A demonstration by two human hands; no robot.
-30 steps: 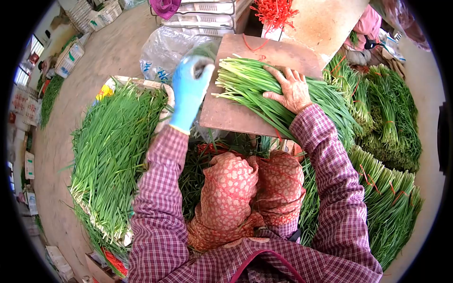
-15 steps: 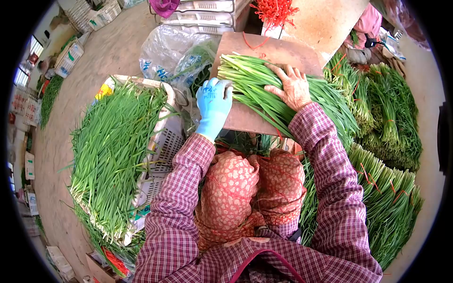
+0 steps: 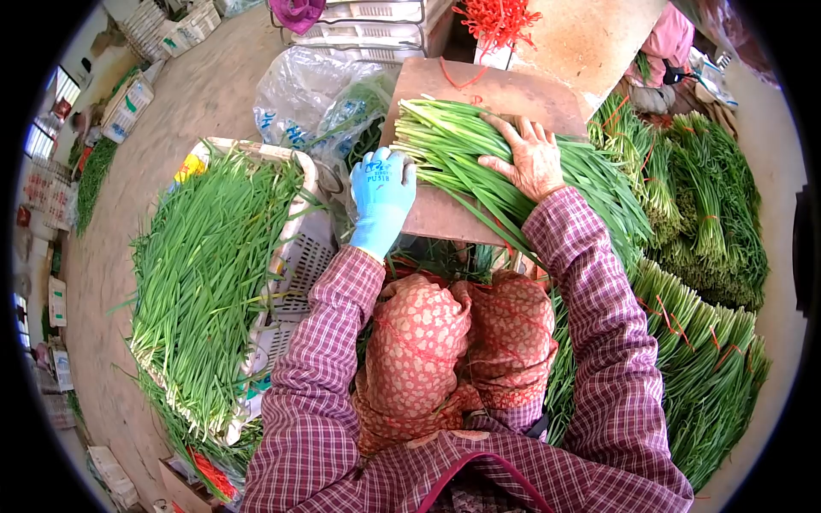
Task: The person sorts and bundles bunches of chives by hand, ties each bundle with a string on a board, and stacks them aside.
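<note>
A loose bunch of garlic chives (image 3: pixel 453 150) lies across a brown board (image 3: pixel 445 212) in front of me, its pale stem ends to the left. My right hand (image 3: pixel 528 162) is bare and rests flat on top of the leaves, thumb and fingers spread. At the board's left edge, beside the stem ends, is my left hand (image 3: pixel 380 197) in a blue glove. Its fingers curl forward and down; whatever is in them is hidden. Long leaf ends hang over the board's right side.
A white crate (image 3: pixel 295 256) heaped with chives stands at left. Tied bundles (image 3: pixel 701 205) are stacked at right. Red ties (image 3: pixel 496 21) hang above the board, near a clear plastic bag (image 3: pixel 299 94). Stacked white crates (image 3: pixel 368 30) stand at the back.
My left hand has shifted slightly left and down, away from the stem ends. My right hand stays in place on the chives.
</note>
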